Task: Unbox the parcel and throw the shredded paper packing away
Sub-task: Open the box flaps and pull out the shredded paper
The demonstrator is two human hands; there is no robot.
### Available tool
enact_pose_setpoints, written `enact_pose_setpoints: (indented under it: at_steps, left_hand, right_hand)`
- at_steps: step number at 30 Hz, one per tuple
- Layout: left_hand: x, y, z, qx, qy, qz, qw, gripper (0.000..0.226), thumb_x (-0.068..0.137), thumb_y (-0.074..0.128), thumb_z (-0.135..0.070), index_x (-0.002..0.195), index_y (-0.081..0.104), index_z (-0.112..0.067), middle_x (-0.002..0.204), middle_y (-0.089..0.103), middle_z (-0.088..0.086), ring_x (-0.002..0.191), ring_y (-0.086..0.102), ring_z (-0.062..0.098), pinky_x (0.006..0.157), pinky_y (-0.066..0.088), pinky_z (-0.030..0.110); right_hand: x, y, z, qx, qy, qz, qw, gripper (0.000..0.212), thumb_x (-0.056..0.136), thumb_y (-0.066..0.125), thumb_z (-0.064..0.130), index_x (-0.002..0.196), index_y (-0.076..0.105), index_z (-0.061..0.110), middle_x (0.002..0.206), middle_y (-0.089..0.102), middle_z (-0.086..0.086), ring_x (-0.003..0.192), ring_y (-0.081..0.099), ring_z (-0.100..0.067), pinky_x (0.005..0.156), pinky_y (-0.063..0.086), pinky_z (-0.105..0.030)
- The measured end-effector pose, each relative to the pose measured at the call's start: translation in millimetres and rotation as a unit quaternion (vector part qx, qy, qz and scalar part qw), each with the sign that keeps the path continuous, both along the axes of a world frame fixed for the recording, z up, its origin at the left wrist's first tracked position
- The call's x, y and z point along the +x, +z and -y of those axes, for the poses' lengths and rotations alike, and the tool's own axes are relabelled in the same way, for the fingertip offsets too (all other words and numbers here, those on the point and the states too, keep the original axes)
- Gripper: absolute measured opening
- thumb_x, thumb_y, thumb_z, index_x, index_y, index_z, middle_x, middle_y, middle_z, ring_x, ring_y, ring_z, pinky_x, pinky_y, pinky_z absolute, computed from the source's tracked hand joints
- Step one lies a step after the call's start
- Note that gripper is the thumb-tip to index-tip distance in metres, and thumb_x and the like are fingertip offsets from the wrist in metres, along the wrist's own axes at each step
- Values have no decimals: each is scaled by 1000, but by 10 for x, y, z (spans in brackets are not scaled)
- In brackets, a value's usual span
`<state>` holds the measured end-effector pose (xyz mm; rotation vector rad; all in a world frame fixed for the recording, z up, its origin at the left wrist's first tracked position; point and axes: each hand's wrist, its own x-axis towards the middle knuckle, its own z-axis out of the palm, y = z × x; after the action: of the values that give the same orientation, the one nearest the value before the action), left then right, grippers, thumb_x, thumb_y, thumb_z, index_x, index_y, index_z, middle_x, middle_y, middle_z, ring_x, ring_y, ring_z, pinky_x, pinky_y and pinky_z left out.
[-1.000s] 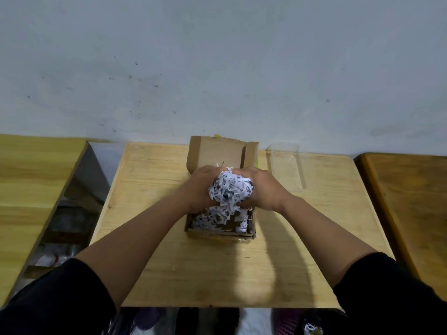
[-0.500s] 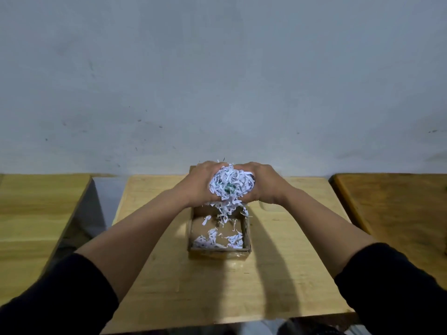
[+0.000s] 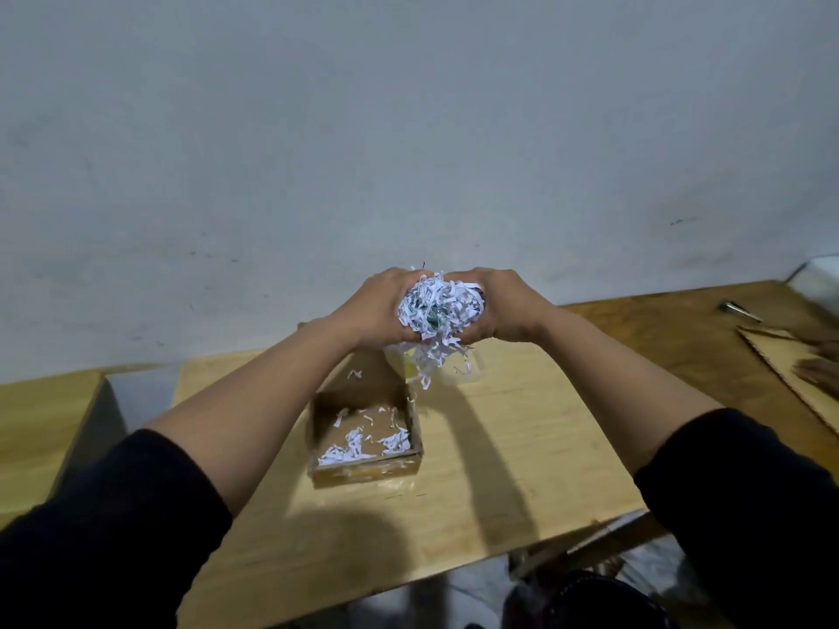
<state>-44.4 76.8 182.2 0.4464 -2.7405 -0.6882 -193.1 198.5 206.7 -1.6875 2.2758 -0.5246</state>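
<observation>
Left hand and right hand cup the white shredded-paper wad above the open brown cardboard box; squeezing firmly should stop dangling strands dropping.

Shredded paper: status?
Left hand, right hand grip white shredded paper wad above open brown cardboard box. Scraps remain inside. Nothing blocking.

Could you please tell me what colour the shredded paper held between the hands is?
White, with faint dark print marks; the shredded paper shows best in the head view.
</observation>
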Motion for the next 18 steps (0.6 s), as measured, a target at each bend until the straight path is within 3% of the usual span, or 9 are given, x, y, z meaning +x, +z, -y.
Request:
enact_pose_setpoints:
  at_steps: [5, 9, 13, 18]
  left_hand:
    - [-578, -228, -333, 23, -19, 20, 999, 83, 67, 82, -28, 138, 40, -16, 135, 51, 10, 126, 43, 26, 97, 30, 23]
    - [-991, -536, -660, 71, -22, 32, 997, 80, 69, 81, -26, 138, 41, -15, 134, 51, 11, 124, 44, 25, 92, 28, 20]
    - [-1255, -954, -916, 126, 3, 22, 992, 75, 67, 83, -22, 132, 48, -12, 125, 57, 14, 117, 50, 27, 80, 27, 15]
    - [-1418, -1535, -1166, 166, 54, 49, 983, 71, 60, 70, -47, 118, 60, -8, 109, 67, 13, 103, 60, 30, 83, 41, 26]
  right_hand:
    - [-503, -171, -395, 24, -26, 10, 999, 75, 54, 87, 21, 122, 57, 30, 110, 63, -6, 101, 58, -22, 82, 44, -24]
    - [-946, -470, -671, 57, -18, 36, 998, 68, 54, 86, 21, 117, 60, 26, 109, 66, -4, 99, 61, -21, 84, 50, -30]
    - [-1305, -917, -811, 89, -12, 76, 993, 78, 55, 86, 15, 125, 55, 26, 116, 60, -4, 105, 57, -19, 87, 44, -24]
    - [-1508, -1530, -906, 124, 24, 99, 987, 75, 59, 84, 16, 127, 53, 24, 121, 58, -8, 112, 54, -24, 87, 38, -20]
